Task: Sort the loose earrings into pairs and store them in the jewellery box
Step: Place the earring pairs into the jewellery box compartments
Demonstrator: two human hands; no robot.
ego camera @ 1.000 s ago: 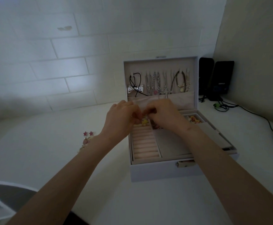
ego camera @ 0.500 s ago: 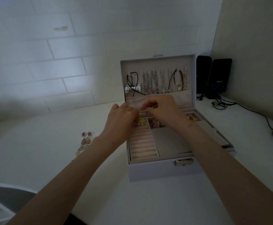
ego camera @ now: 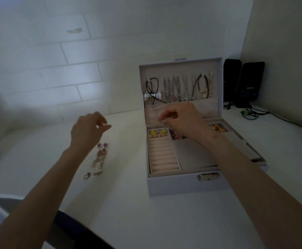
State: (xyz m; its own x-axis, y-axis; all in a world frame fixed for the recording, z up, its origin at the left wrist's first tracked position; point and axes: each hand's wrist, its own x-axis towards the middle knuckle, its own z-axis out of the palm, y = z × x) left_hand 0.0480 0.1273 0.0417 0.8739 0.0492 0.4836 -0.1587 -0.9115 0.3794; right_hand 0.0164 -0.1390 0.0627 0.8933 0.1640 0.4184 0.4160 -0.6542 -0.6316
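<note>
Left grip point(ego camera: 88, 131): hovering above the counter point(ego camera: 128, 212), fingers loosely curled, thumb and forefinger close together, nothing showing between them.

Right grip point(ego camera: 184, 121): hanging over the back of the jewellery box point(ego camera: 182, 184), thumb and forefinger pinching together. Whether anything tiny is sitting in that pinch, I cannot tell.

Loose earrings point(ego camera: 99, 159): lying on the counter in a short column running away from the person, with star studs point(ego camera: 102, 145) at the far end and small hoops point(ego camera: 92, 175) at the near end. The column is lying beneath the left hand and a little nearer the person. It is well apart from the right hand, with the box's left wall standing between. By my judgement the left is looking far the handier for the next pick.

Jewellery box: standing open, its lid point(ego camera: 180, 69) upright and carrying hanging necklaces point(ego camera: 173, 88).
- Ring-roll section point(ego camera: 162, 155), front left: holding a yellow pair point(ego camera: 158, 133) at its far end.
- Middle back compartment point(ego camera: 171, 134): holding pinkish pieces, partly hidden by the right wrist.
- Right back compartment point(ego camera: 216, 122): holding orange and yellow pieces.

Speakers point(ego camera: 251, 83): standing behind the box, to its right.
</note>
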